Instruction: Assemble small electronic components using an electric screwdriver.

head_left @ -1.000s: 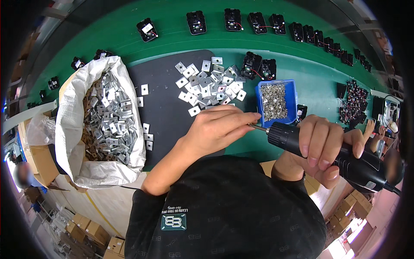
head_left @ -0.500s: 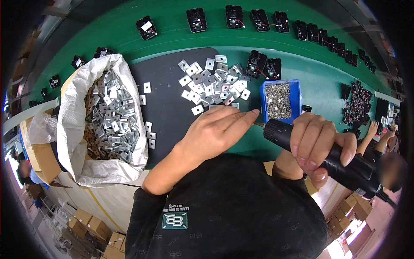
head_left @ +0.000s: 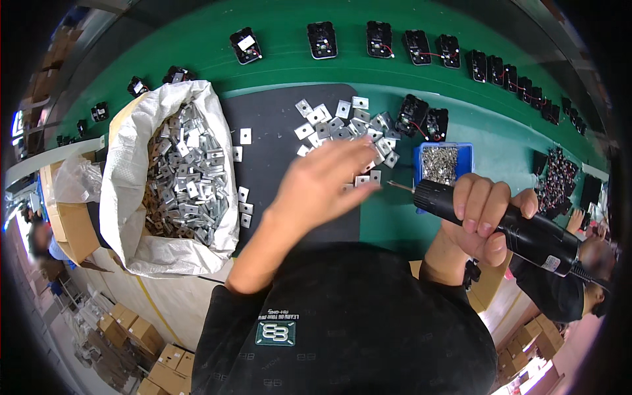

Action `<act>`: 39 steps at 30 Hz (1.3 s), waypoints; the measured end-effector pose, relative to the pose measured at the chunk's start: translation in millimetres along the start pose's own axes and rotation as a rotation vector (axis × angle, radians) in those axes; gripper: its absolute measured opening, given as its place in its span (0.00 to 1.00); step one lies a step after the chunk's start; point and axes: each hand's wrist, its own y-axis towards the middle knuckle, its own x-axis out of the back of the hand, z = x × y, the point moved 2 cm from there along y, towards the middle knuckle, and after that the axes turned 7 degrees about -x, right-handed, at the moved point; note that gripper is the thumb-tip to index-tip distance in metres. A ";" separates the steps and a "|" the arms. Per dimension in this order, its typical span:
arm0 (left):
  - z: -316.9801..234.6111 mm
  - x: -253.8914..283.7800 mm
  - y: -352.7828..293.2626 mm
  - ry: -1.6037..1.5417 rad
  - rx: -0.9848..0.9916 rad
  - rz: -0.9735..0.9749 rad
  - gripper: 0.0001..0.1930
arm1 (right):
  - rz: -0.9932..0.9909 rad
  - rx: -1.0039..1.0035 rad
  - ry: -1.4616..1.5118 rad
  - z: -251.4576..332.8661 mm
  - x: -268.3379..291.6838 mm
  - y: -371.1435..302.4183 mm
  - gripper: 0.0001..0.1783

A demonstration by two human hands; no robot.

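My right hand is wrapped round a black corded electric screwdriver. Its thin bit points left, just below the left side of a blue tray of small screws. Over the near part of a heap of square metal plates with holes is my left hand, slightly blurred. A gap shows between its thumb and fingers, with plates visible there; nothing is seen in its grasp. The hand covers part of the heap.
A white woven sack full of metal plates stands left, beside a dark mat with a few loose plates. Two black housings lie behind the tray. More housings line the green surface at the back. Another person works at right.
My left hand has left the bit's tip and moved left to the plate heap, its thumb and fingers parting. The screwdriver stays in my right hand. The whole view has shifted slightly.
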 end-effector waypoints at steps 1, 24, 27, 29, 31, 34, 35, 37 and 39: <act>19.6 9.8 -2.1 0.075 0.003 -0.007 0.19 | 0.002 0.006 0.003 2.3 1.3 0.9 0.26; 150.2 51.6 99.9 0.219 0.287 -0.138 0.08 | -0.130 0.017 -0.005 1.5 17.5 7.2 0.24; 165.9 46.3 103.5 0.285 0.186 -0.138 0.06 | -0.113 0.009 -0.018 1.3 18.2 10.1 0.24; 168.6 45.6 105.9 0.340 0.128 -0.107 0.09 | -0.092 -0.005 -0.020 0.6 18.9 10.9 0.23; 168.0 43.9 111.7 0.284 0.276 -0.064 0.13 | -0.098 0.003 -0.020 -0.2 20.3 10.8 0.24; 169.5 43.2 114.9 0.205 0.431 -0.011 0.20 | -0.088 0.005 -0.023 -1.0 19.9 11.1 0.24; 170.4 43.1 114.9 0.184 0.439 -0.002 0.23 | -0.086 0.004 -0.026 -1.2 19.5 10.8 0.24; 173.1 44.9 113.2 0.118 0.464 -0.010 0.26 | -0.128 0.013 -0.026 -1.6 19.3 10.1 0.24; 176.9 48.9 105.5 0.055 0.489 -0.020 0.30 | -0.134 0.014 -0.022 -1.9 17.8 9.1 0.24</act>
